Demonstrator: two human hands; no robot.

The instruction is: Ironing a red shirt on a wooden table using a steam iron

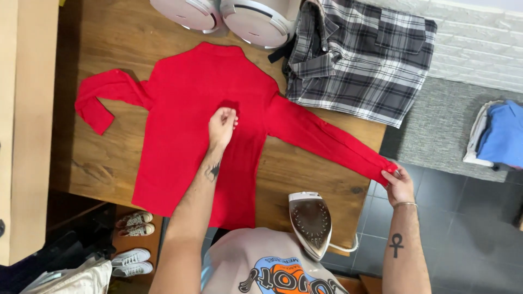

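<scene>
Two hands work one red shirt (196, 130), which lies flat and back-up on the wooden surface (114, 43), collar toward the far edge and hem hanging slightly over the near edge. The left hand (222, 126) rests on the middle of the shirt, fingers curled loosely down and pressing the cloth rather than gripping it. The right hand (399, 185) is out past the surface's right corner, its fingers pinched on the cuff of the right sleeve (327, 139), which is drawn out straight and taut in a diagonal line. The left sleeve (103, 98) lies bent back on itself near the far left.

By the look of it, the step in hand is stretching and smoothing the sleeve while the body is pinned. A next move would seem to call for keeping the centre held so the cloth does not slide, and for laying the sleeve down without new creases.

The shirt is plain bright red, long-sleeved, mostly smooth. An iron (310, 223) stands upright at the near edge, just beside the hem; a folded grey plaid shirt (359, 57) lies at the far right.
</scene>
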